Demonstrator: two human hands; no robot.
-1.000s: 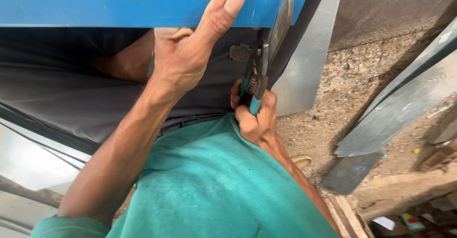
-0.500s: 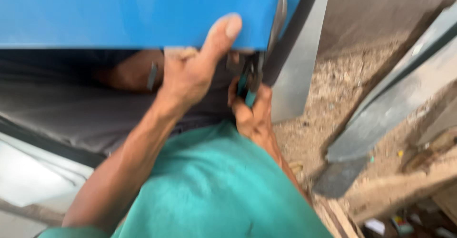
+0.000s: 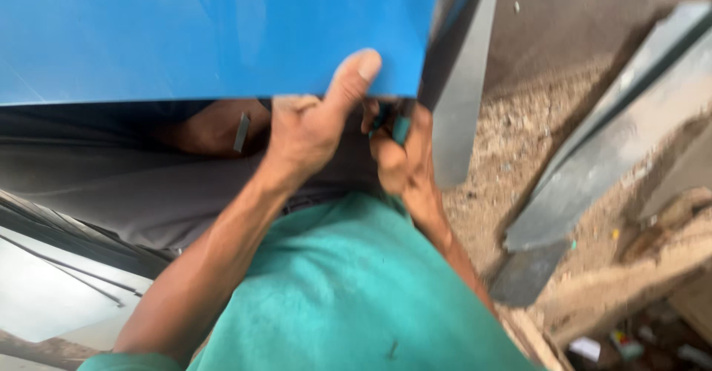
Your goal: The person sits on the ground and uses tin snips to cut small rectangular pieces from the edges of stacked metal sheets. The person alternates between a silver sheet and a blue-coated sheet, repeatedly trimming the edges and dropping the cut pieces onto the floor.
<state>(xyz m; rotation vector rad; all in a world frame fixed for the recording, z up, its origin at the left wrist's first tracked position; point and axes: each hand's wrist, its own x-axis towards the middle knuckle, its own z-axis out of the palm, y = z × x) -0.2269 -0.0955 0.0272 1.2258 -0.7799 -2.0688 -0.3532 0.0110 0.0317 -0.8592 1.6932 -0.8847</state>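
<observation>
Our left hand (image 3: 308, 130) pinches the lower edge of the blue metal sheet (image 3: 208, 34), thumb pressed flat on its upper face near the right corner, fingers curled out of sight beneath. Just beside it, our right hand (image 3: 400, 156) is clenched around the teal handles of the snips (image 3: 391, 125); the blades are hidden behind the sheet's edge, so we cannot tell whether they are biting into it. The sheet lies across our lap, over dark grey trousers (image 3: 133, 186), with our green shirt (image 3: 348, 289) below. Off the sheet's right edge a narrow grey metal strip (image 3: 460, 97) hangs down. Farther right, grey metal offcuts (image 3: 593, 163) lie on the gritty ground (image 3: 519, 141).
</observation>
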